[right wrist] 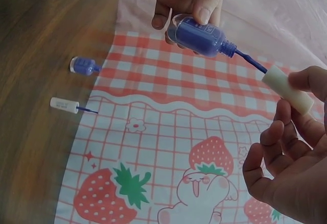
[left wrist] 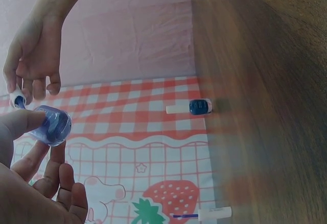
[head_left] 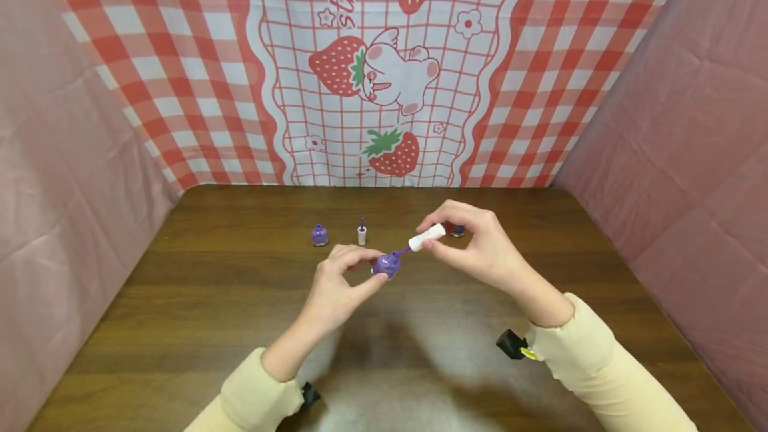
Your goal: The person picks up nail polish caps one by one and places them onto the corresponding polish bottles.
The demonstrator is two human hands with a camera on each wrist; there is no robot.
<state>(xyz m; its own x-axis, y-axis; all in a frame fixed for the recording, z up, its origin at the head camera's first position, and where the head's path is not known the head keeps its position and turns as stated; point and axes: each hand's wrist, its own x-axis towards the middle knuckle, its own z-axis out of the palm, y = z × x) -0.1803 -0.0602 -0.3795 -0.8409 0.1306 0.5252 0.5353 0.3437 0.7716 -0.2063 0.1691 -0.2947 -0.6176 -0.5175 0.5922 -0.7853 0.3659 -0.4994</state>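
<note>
My left hand point(head_left: 337, 289) grips a bottle of purple nail polish point(head_left: 386, 266) between thumb and fingers, tilted with its neck toward the right hand. In my right hand point(head_left: 489, 253), thumb and fingertips pinch the white cap point(head_left: 427, 237) of a nail polish brush. The right wrist view shows the purple brush stem point(right wrist: 250, 60) running from this cap to the threaded neck of the bottle point(right wrist: 199, 36), its tip right at the mouth. Both hands are raised over the table.
Farther back on the wooden table point(head_left: 252, 299) stands an uncapped purple polish bottle point(head_left: 319, 236). Beside it a white cap point(head_left: 362, 236) stands with its brush pointing up. A capped dark blue polish bottle point(left wrist: 200, 106) is partly hidden behind the right hand in the head view.
</note>
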